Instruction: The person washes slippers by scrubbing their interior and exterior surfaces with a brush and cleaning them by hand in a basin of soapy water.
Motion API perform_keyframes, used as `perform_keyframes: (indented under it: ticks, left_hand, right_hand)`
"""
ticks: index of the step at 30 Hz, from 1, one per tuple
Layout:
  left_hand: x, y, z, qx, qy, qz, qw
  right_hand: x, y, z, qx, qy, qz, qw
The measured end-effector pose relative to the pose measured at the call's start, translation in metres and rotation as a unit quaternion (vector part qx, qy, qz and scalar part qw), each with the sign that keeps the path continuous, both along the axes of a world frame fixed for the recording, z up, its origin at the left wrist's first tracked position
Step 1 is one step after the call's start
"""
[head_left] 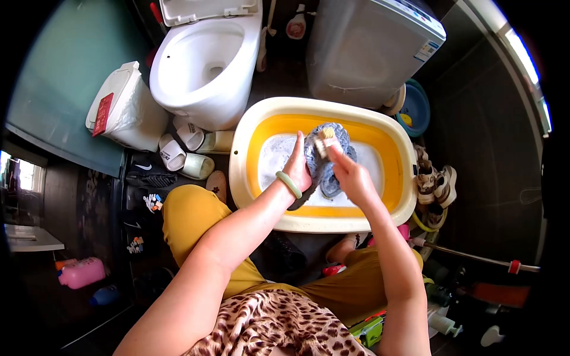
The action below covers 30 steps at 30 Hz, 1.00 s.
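Note:
My left hand (298,169), with a pale green bangle (289,184) on its wrist, holds a fluffy grey-blue slipper (332,185) by its dark-soled side. The slipper is tilted over the tub, and part of it is hidden behind my hands. A scrubbing brush (325,142) with pale bristles is gripped in my right hand (354,180), its head against the slipper's fluffy surface. Below both hands lies foamy, whitish water (276,155) in a yellow-lined, cream-rimmed tub (245,127).
A toilet (202,65) and a lidded bin (127,110) stand at the upper left, near several slippers (172,153). Behind the tub is a washing machine (368,53). A blue basin (418,107) and sneakers (444,185) sit to the right.

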<state>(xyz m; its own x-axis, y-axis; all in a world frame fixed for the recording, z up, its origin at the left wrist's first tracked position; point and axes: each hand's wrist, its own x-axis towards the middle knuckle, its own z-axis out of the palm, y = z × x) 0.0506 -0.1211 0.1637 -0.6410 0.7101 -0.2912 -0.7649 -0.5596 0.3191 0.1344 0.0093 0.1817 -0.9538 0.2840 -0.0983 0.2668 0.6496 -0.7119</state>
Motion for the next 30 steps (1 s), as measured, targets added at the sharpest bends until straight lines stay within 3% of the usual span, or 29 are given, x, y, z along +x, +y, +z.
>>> perform_keyframes:
  ticks: [3, 5, 6, 9, 13, 16, 20, 23, 24, 25, 27, 30]
  left_hand:
    - [-0.009, -0.008, -0.004, 0.001, 0.000, -0.006, 1.000]
    - [-0.010, -0.007, -0.004, -0.003, -0.037, -0.016, 0.999]
    - [-0.008, -0.006, -0.004, 0.020, -0.013, -0.021, 0.999]
    - [-0.005, 0.002, -0.004, 0.066, 0.009, -0.044, 0.997]
    - [0.000, 0.011, -0.008, 0.049, 0.037, -0.043, 0.997]
    - [-0.001, 0.009, -0.006, 0.046, 0.035, -0.044, 0.997]
    - [-0.006, 0.002, -0.015, -0.094, 0.025, 0.024, 0.995]
    - [-0.004, -0.002, -0.009, -0.085, 0.001, -0.005, 0.996]
    - [-0.006, 0.000, -0.009, -0.043, 0.017, -0.022, 0.999]
    - [-0.006, 0.003, -0.008, -0.001, 0.033, -0.039, 0.999]
    - [-0.003, 0.007, -0.006, 0.069, 0.063, -0.054, 0.994]
    - [0.002, 0.009, 0.000, 0.110, 0.052, -0.091, 0.988]
  right_hand:
    - [0.018, -0.009, 0.022, -0.051, -0.054, 0.046, 0.996]
    - [0.025, 0.008, 0.006, -0.032, 0.019, 0.085, 0.996]
    - [0.022, 0.013, 0.018, -0.058, -0.053, 0.024, 0.997]
    - [0.002, 0.035, 0.024, -0.073, -0.011, -0.094, 0.993]
    - [-0.012, 0.033, 0.023, -0.093, 0.006, -0.137, 0.986]
    - [-0.010, 0.012, 0.005, -0.054, 0.095, -0.022, 0.994]
    - [0.021, -0.019, 0.015, -0.005, 0.014, 0.058, 0.998]
    - [0.030, -0.010, 0.021, -0.015, 0.000, 0.091, 0.996]
    - [0.027, 0.001, 0.027, -0.031, -0.015, 0.077, 0.996]
    - [0.022, 0.011, 0.019, 0.002, 0.049, 0.054, 0.997]
    - [0.013, 0.034, 0.024, -0.027, -0.038, -0.073, 0.996]
    - [-0.001, 0.041, 0.023, -0.073, 0.046, -0.091, 0.992]
